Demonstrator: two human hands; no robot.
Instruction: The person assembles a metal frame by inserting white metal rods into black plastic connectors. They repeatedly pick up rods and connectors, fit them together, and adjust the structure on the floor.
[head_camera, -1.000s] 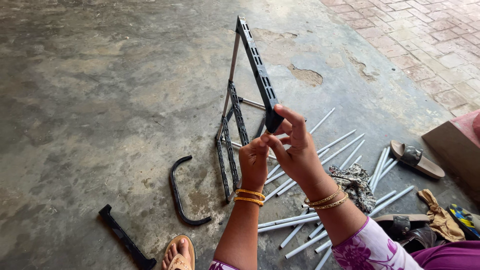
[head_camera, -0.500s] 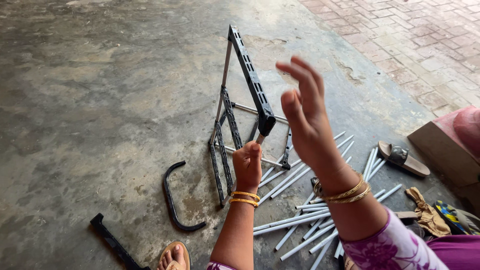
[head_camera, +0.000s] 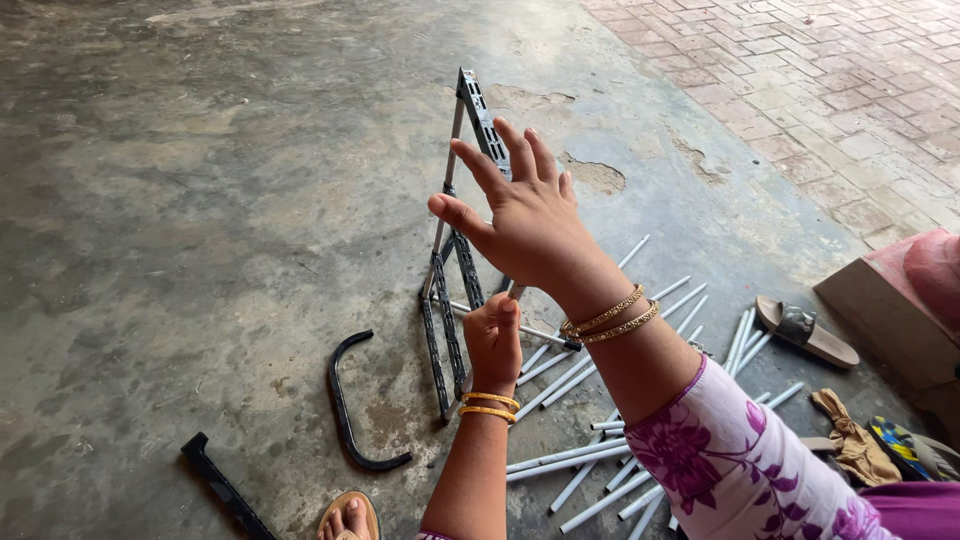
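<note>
A black perforated frame piece (head_camera: 478, 105) stands upright on the concrete floor, leaning on dark side rails (head_camera: 445, 330) and a thin white rod. My left hand (head_camera: 493, 338) is closed around a white rod near the frame's lower middle. My right hand (head_camera: 522, 210) is raised flat in front of the frame's upper bar, fingers spread, holding nothing. Whether the palm touches the bar is hidden by the hand itself. Gold bangles ring both wrists.
Several white rods (head_camera: 590, 455) lie scattered on the floor to the right. A curved black bar (head_camera: 345, 410) and a straight black bar (head_camera: 220, 487) lie at the left. A sandal (head_camera: 805, 332), a cardboard box (head_camera: 885, 315) and cloth (head_camera: 850, 445) sit right. My sandalled foot (head_camera: 348, 518) shows below.
My right hand let go of the frame's upper bar, lifted away open, then came back down flat in front of it. My left hand kept its grip on the rod.
</note>
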